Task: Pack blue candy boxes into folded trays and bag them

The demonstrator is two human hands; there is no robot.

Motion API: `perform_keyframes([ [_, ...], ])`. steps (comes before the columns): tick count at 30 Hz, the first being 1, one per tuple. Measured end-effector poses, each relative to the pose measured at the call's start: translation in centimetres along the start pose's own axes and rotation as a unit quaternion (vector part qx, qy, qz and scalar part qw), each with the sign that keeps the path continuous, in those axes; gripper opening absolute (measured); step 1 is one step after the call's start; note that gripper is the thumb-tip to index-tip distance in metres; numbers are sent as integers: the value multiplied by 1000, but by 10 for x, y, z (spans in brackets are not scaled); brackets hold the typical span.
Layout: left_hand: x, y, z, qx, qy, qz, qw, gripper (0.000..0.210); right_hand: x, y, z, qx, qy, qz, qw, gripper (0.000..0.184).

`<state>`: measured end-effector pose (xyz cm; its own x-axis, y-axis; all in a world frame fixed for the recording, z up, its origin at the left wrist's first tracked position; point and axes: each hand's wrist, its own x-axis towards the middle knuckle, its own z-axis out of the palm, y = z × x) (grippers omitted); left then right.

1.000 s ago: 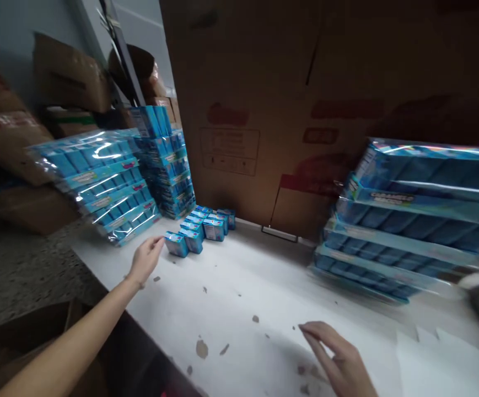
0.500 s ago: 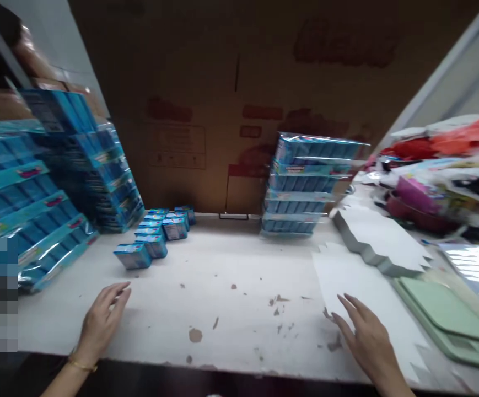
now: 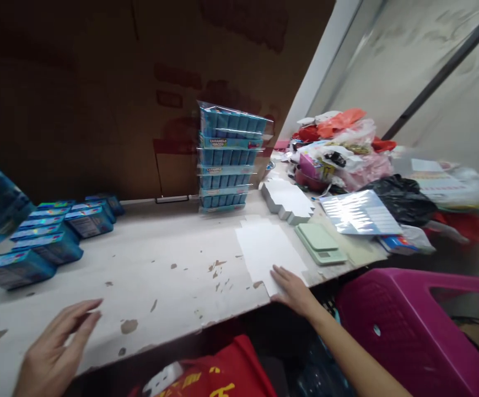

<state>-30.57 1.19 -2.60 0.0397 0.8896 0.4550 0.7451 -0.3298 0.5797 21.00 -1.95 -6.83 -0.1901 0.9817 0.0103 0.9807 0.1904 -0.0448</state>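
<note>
My right hand rests at the near edge of a flat white die-cut card sheet, fingers spread over its corner. Over the left part of the worn white table, my left hand hovers with thumb and fingers apart and nothing between them. Beyond it stand several small blue boxes in two loose rows. A stack of film-wrapped blue display packs stands upright at the back, against a big brown cardboard box.
Right of the sheet lie a thick stack of white card cutouts and a pale green scale. Plastic bags pile up behind a shiny printed sheet. A magenta plastic stool stands beside the table's front edge.
My view has swung to the right, bringing the stool and more bags into sight. My right hand has come onto the white card sheet's near edge; my left hand stays empty.
</note>
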Motion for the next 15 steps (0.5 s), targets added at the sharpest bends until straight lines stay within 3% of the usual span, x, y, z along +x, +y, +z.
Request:
perform_keyframes([
  [2, -8, 31, 20, -35, -57, 25, 997, 24, -17, -9, 4, -25, 30, -52, 998, 49],
  [5, -22, 70, 38, -76, -178, 81, 978, 20, -37, -13, 13, -75, 85, -116, 987, 49],
  [7, -31, 88, 41, -83, -233, 97, 964, 20, -42, -16, 22, -104, 143, -151, 973, 47],
  [9, -38, 97, 37, -69, -248, 101, 961, 22, -38, -29, 30, -115, 209, -183, 954, 39],
  [12, -49, 94, 29, -8, -221, 137, 966, 38, -18, -92, 26, -79, 272, -222, 933, 33],
  [15, -57, 76, 25, 69, -185, 177, 964, 65, 6, -195, -3, 2, 209, -221, 953, 33],
])
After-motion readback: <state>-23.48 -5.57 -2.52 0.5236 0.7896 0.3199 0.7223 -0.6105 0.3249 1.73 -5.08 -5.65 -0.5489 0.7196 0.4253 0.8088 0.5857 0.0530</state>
